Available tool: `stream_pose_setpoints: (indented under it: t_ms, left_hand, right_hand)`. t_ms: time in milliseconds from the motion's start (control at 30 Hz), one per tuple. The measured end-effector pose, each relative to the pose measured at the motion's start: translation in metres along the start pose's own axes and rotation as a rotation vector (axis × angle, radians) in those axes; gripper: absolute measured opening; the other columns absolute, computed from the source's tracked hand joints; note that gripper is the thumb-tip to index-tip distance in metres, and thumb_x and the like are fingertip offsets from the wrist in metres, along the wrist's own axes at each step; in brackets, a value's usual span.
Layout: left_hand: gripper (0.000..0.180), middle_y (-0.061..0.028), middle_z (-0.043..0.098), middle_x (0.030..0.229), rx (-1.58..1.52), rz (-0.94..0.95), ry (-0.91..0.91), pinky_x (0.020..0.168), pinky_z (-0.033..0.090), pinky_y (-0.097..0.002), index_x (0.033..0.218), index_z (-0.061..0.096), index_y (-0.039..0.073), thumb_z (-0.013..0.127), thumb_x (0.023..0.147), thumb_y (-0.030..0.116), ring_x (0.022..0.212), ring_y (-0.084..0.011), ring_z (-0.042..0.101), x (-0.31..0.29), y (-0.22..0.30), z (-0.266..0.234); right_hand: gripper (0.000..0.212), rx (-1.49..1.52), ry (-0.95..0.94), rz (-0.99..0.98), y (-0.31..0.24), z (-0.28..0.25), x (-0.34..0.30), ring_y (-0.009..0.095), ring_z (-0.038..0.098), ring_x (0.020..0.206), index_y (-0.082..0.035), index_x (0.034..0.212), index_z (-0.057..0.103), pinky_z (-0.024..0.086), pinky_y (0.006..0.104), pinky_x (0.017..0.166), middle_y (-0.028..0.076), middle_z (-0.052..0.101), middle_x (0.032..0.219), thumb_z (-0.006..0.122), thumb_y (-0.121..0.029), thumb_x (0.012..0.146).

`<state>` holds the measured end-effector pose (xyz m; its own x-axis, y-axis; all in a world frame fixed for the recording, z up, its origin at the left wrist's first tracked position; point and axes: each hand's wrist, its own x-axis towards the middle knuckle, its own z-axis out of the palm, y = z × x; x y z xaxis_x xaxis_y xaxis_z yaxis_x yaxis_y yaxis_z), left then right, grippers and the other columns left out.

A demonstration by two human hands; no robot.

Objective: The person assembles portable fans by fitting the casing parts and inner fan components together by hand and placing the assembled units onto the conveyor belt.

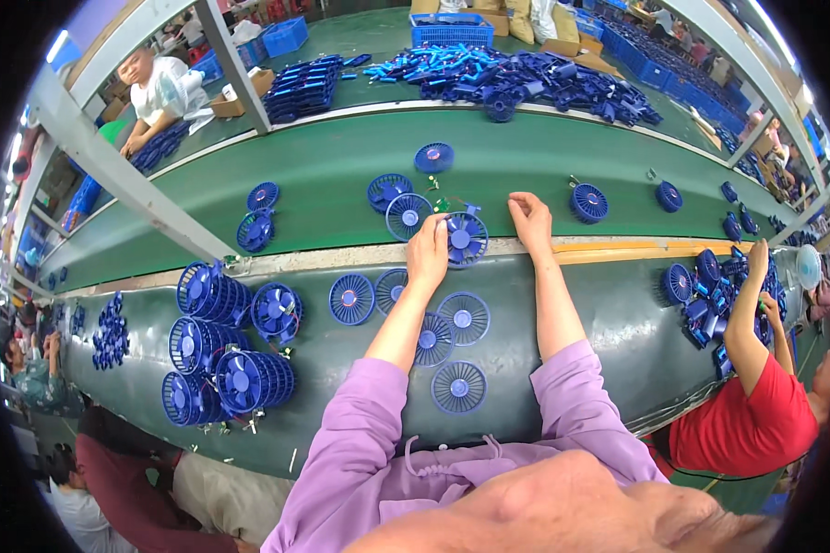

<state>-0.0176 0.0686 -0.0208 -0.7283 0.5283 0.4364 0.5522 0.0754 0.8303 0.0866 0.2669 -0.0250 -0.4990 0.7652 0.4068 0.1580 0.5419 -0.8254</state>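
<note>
We hold a blue fan (468,241) in our left hand (428,251); our right hand (532,224), slightly spread, hovers over the green belt (327,207).

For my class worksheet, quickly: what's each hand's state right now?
Left hand: closed on a blue fan housing.
Right hand: loosely open, nothing visible in it.

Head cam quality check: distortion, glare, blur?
Head view: strong fisheye, the green belt bowing inside a black surround; head view: pale sheen on the dark green worktable, a ceiling light glaring white; head view: left hand and right hand look reasonably sharp.
</note>
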Motion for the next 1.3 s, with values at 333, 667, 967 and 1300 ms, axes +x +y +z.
stream_pose_setpoints:
  t_ms: [333,667,967,1300]
  left_hand:
    - [0.025,-0.0198,0.066,0.091,-0.037,-0.023,-0.031,0.076,0.049,-0.0439,0.113,0.059,0.006,0.045,0.098,0.021,0.086,-0.0371,0.064,0.001,0.006,-0.004]
    - [0.025,-0.0201,0.065,0.092,0.018,-0.048,-0.062,0.075,0.049,-0.0432,0.115,0.058,0.006,0.044,0.099,0.02,0.086,-0.0374,0.064,-0.004,0.008,-0.012]
    - [0.026,-0.0199,0.065,0.096,0.017,-0.043,-0.099,0.078,0.049,-0.0424,0.115,0.058,0.006,0.044,0.098,0.02,0.09,-0.0374,0.064,0.002,0.01,-0.004]
    - [0.025,-0.0213,0.065,0.095,0.013,-0.043,-0.036,0.077,0.049,-0.0438,0.113,0.058,0.005,0.045,0.097,0.019,0.088,-0.0381,0.064,0.0,0.005,-0.013]
  right_hand:
    - [0.038,-0.344,-0.029,-0.209,0.037,0.043,0.118,0.029,0.06,0.103,-0.007,0.114,0.061,0.049,0.041,0.088,0.017,0.063,0.11,0.069,-0.02,0.08]
    - [0.047,-0.755,-0.108,-0.003,0.062,0.104,0.215,0.033,0.042,0.126,-0.02,0.122,0.057,0.035,0.0526,0.103,0.013,0.046,0.138,0.067,-0.04,0.081]
    - [0.023,-0.65,0.023,-0.237,0.078,0.073,0.199,0.028,0.055,0.097,-0.015,0.088,0.06,0.046,0.0443,0.082,0.005,0.061,0.095,0.075,-0.026,0.075]
    - [0.016,-0.076,-0.173,-0.363,0.017,0.091,0.151,0.028,0.063,0.077,-0.006,0.08,0.067,0.05,0.0364,0.072,0.012,0.065,0.076,0.075,-0.019,0.073]
